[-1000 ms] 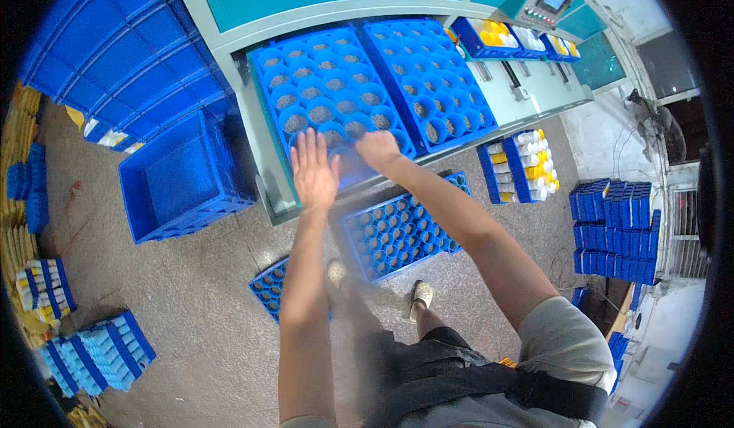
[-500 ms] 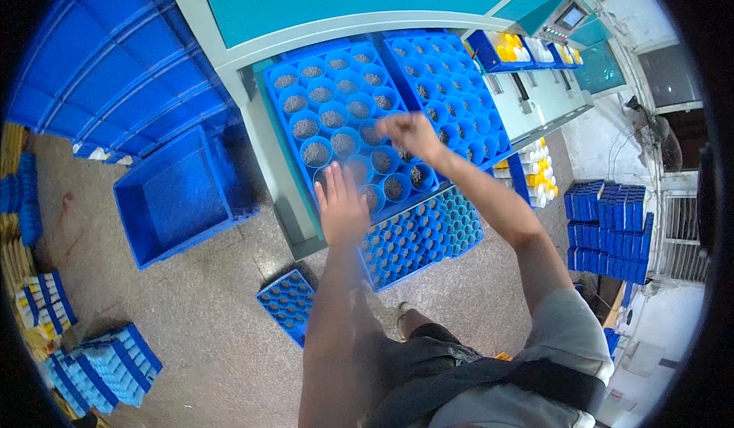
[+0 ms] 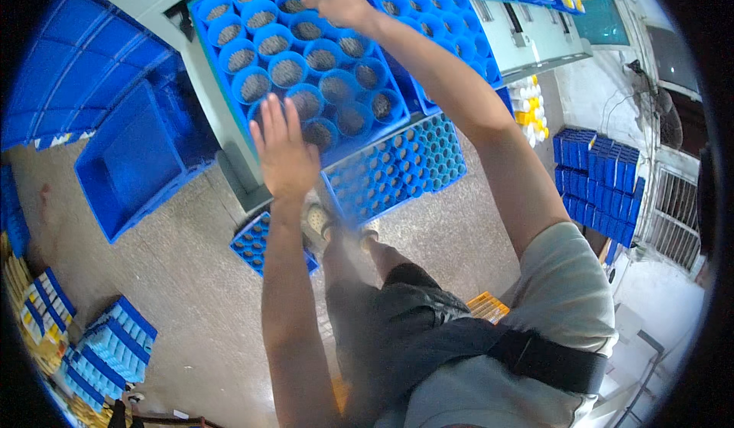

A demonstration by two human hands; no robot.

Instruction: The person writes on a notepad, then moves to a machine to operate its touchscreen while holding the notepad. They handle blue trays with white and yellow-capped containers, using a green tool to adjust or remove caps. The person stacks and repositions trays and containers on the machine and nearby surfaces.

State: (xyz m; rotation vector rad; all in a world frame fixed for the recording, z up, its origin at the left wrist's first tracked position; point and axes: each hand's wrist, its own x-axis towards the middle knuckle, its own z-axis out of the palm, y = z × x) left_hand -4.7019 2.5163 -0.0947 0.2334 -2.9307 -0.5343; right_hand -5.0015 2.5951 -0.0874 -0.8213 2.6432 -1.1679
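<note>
A blue tray (image 3: 407, 123) is filled with round blue cups, each holding small grey pellets. Over its near left corner lies my left hand (image 3: 287, 153), fingers stretched out and resting at the rims of the nearest cups, nothing in its grasp. Farther up the tray, my right hand (image 3: 334, 1) hovers over the far cups with its fingers curled in. Whatever those fingers hold, if anything, is hidden. One pellet-filled cup (image 3: 287, 70) stands between the two hands. A second tray of similar cups (image 3: 451, 24) adjoins on the right, partly behind my right forearm.
Below the bench edge sits a crate of smaller blue cups (image 3: 397, 170). A small blue tray (image 3: 252, 246) lies on the floor by my feet. To the left is a large blue bin (image 3: 126, 160); stacked blue boxes (image 3: 596, 183) stand at the right.
My right hand has gone from the tray's middle to its far cups. My left hand remains at the near left corner, fingers spread. The whole view has shifted, bringing my feet into sight.
</note>
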